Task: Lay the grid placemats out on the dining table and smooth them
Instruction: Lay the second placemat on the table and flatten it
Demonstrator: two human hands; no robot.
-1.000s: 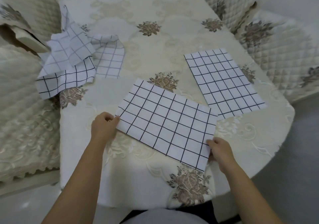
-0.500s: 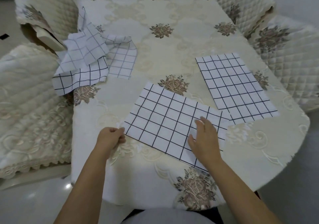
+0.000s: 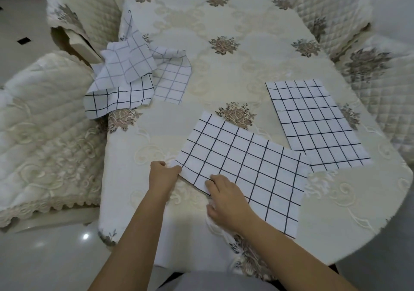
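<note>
White grid placemat (image 3: 244,167): left grip (image 3: 164,175) pinches corner, right grip (image 3: 226,198) flat, pressing

L grip (image 3: 162,175) pinches placemat (image 3: 248,163); R grip (image 3: 226,199) presses.

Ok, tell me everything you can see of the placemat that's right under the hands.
The near placemat is a white rectangle, cloth by the look of it, printed with a black grid. It lies flat on the cream embroidered tablecloth near the table's front edge, turned at an angle. The left hand pinches its left corner; the right hand presses flat-fingered on its near-left edge. Its right corner meets the second placemat, seemingly just overlapping it. No big wrinkles show.
</note>
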